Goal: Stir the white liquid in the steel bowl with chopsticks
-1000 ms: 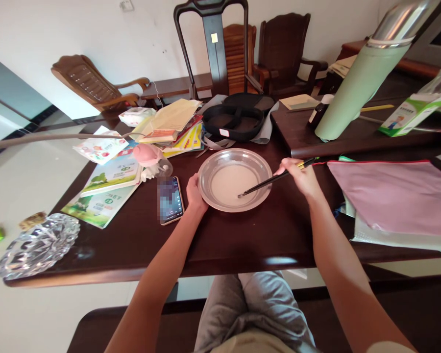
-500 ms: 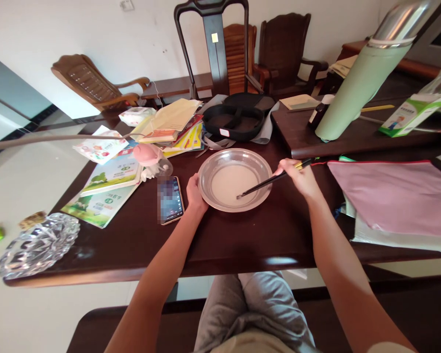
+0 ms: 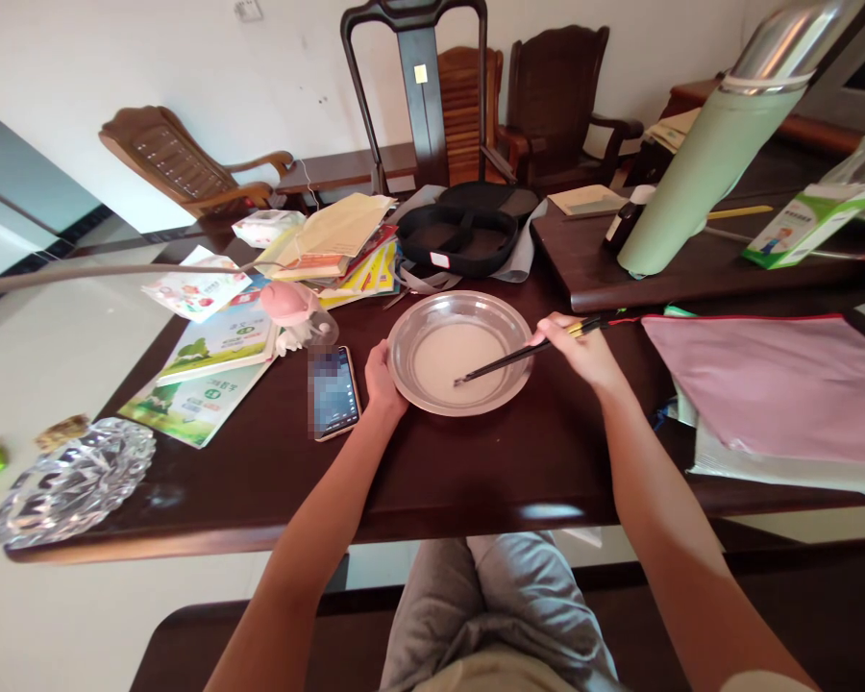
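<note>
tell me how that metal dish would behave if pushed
The metal dish looks thin and stiff, so probably light. On the glossy table it would likely slide easily; the left hand holds its rim. Its shallow pale liquid might slosh.

Chopsticks (image 3: 519, 354) — tips in metal dish (image 3: 432, 312)

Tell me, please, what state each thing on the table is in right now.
Plate, upright, holding pale liquid.
Chopsticks, gripped in the right hand, tips in the liquid.
Left hand, closed on the plate's rim.
Phone, face up, screen lit.
Black case, open.
</note>
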Available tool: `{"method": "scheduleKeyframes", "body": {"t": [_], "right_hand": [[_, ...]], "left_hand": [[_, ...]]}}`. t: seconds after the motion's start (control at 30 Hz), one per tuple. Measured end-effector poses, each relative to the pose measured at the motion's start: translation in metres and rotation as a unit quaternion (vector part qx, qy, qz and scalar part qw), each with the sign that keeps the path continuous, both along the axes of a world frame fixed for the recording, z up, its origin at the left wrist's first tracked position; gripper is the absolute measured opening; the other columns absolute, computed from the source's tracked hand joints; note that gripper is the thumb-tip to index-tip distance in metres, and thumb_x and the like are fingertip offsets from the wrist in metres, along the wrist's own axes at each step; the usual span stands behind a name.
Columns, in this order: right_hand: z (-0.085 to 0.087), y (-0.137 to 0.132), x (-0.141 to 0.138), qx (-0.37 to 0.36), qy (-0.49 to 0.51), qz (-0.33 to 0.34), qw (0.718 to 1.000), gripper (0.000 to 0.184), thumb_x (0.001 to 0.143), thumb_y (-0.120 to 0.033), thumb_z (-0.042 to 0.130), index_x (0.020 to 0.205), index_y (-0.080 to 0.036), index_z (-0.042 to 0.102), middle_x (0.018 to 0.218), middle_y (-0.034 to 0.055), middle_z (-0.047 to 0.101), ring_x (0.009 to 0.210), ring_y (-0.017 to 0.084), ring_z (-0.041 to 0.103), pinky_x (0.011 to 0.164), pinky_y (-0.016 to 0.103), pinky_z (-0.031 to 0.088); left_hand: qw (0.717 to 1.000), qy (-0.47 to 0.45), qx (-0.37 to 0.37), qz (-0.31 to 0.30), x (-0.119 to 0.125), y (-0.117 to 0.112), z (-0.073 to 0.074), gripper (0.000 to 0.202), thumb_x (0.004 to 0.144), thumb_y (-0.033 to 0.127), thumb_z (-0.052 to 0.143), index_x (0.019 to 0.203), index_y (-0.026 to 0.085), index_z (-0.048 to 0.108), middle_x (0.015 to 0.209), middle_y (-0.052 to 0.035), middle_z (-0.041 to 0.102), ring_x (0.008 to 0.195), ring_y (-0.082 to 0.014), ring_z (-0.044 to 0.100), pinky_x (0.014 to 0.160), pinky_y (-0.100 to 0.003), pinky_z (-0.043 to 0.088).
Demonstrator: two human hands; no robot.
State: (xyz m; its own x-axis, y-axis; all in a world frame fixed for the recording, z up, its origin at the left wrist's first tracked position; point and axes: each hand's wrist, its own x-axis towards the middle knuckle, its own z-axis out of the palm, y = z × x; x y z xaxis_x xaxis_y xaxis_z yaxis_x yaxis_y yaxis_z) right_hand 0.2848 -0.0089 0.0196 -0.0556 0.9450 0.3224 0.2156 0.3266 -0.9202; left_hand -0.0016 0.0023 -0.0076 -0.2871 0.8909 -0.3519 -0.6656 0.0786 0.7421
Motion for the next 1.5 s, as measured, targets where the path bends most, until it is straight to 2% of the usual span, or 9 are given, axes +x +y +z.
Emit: {"method": "scheduleKeyframes", "body": {"t": [0.1, 0.3, 0.53, 0.63, 0.77, 1.03, 1.13, 1.3, 1.5], "right_hand": [[0.000, 0.000, -0.005, 0.011, -0.032, 0.015, 0.999, 0.051, 0.082, -0.074, 0.066, 0.071, -0.026, 0.077, 0.080, 0.0048, 0.078, 0.084, 0.025, 0.073, 0.085, 0.040, 0.054], [-0.002, 0.004, 0.011, 0.025, 0.039, -0.103, 0.994, 0.055, 0.081, -0.076, 0.065, 0.058, -0.026, 0.069, 0.064, 0.0028, 0.071, 0.070, 0.023, 0.068, 0.084, 0.041, 0.054], [-0.002, 0.002, -0.007, 0.012, -0.024, 0.022, 0.999, 0.053, 0.082, -0.075, 0.065, 0.068, -0.025, 0.076, 0.078, 0.0053, 0.077, 0.083, 0.025, 0.071, 0.085, 0.039, 0.054], [-0.003, 0.003, -0.003, 0.036, -0.032, -0.036, 0.998, 0.050, 0.083, -0.074, 0.066, 0.073, -0.026, 0.078, 0.080, 0.0048, 0.077, 0.084, 0.024, 0.070, 0.086, 0.040, 0.053], [-0.004, 0.006, 0.014, 0.039, 0.030, -0.118, 0.992, 0.055, 0.084, -0.075, 0.063, 0.060, -0.027, 0.070, 0.066, 0.0030, 0.071, 0.073, 0.024, 0.068, 0.087, 0.042, 0.053], [-0.004, 0.003, -0.009, 0.017, -0.036, 0.032, 0.999, 0.051, 0.082, -0.075, 0.066, 0.069, -0.026, 0.076, 0.080, 0.0050, 0.077, 0.082, 0.024, 0.071, 0.084, 0.040, 0.054], [-0.005, 0.004, -0.005, 0.044, -0.042, -0.018, 0.998, 0.048, 0.084, -0.072, 0.066, 0.075, -0.027, 0.078, 0.081, 0.0042, 0.077, 0.085, 0.024, 0.070, 0.085, 0.040, 0.053], [-0.006, 0.006, 0.018, 0.040, 0.046, -0.113, 0.992, 0.053, 0.084, -0.072, 0.065, 0.059, -0.026, 0.069, 0.064, 0.0021, 0.070, 0.072, 0.023, 0.068, 0.086, 0.041, 0.053], [-0.004, 0.002, -0.003, 0.009, -0.006, 0.017, 1.000, 0.052, 0.082, -0.074, 0.066, 0.065, -0.025, 0.074, 0.075, 0.0043, 0.075, 0.079, 0.024, 0.072, 0.085, 0.040, 0.055]], "left_hand": [[1.000, 0.003, -0.008, -0.001, 0.001, -0.001, 0.001, 0.020, 0.082, 0.036, 0.065, 0.071, 0.019, 0.064, 0.067, -0.0013, 0.068, 0.070, -0.0214, 0.067, 0.074, -0.032, 0.053], [1.000, -0.002, -0.001, -0.002, 0.001, -0.001, 0.002, 0.021, 0.081, 0.036, 0.066, 0.070, 0.019, 0.063, 0.066, -0.0018, 0.067, 0.072, -0.0213, 0.067, 0.075, -0.031, 0.052], [1.000, 0.005, -0.007, -0.002, 0.001, -0.002, 0.004, 0.022, 0.084, 0.035, 0.063, 0.068, 0.019, 0.063, 0.066, -0.0014, 0.067, 0.068, -0.0204, 0.065, 0.075, -0.032, 0.053], [1.000, 0.004, -0.010, 0.000, 0.002, -0.002, 0.005, 0.022, 0.084, 0.034, 0.062, 0.068, 0.018, 0.063, 0.066, -0.0018, 0.067, 0.065, -0.0198, 0.064, 0.074, -0.032, 0.053], [1.000, -0.001, -0.003, -0.004, 0.002, -0.001, 0.005, 0.021, 0.083, 0.034, 0.063, 0.070, 0.018, 0.064, 0.066, -0.0019, 0.067, 0.069, -0.0206, 0.066, 0.074, -0.032, 0.053], [1.000, -0.008, -0.003, 0.000, 0.001, -0.001, 0.002, 0.021, 0.083, 0.034, 0.065, 0.069, 0.019, 0.064, 0.066, -0.0014, 0.067, 0.070, -0.0206, 0.067, 0.074, -0.031, 0.053], [1.000, -0.002, -0.005, 0.000, 0.001, -0.001, 0.003, 0.021, 0.083, 0.035, 0.066, 0.069, 0.019, 0.064, 0.066, -0.0011, 0.067, 0.068, -0.0206, 0.066, 0.074, -0.031, 0.053], [1.000, -0.001, -0.007, -0.004, 0.002, -0.001, 0.005, 0.022, 0.084, 0.034, 0.062, 0.069, 0.019, 0.064, 0.064, -0.0014, 0.067, 0.067, -0.0199, 0.065, 0.071, -0.031, 0.053], [1.000, 0.004, -0.004, 0.002, 0.001, -0.001, 0.003, 0.021, 0.081, 0.037, 0.067, 0.070, 0.020, 0.063, 0.065, -0.0010, 0.066, 0.071, -0.0219, 0.067, 0.075, -0.032, 0.053]]}}
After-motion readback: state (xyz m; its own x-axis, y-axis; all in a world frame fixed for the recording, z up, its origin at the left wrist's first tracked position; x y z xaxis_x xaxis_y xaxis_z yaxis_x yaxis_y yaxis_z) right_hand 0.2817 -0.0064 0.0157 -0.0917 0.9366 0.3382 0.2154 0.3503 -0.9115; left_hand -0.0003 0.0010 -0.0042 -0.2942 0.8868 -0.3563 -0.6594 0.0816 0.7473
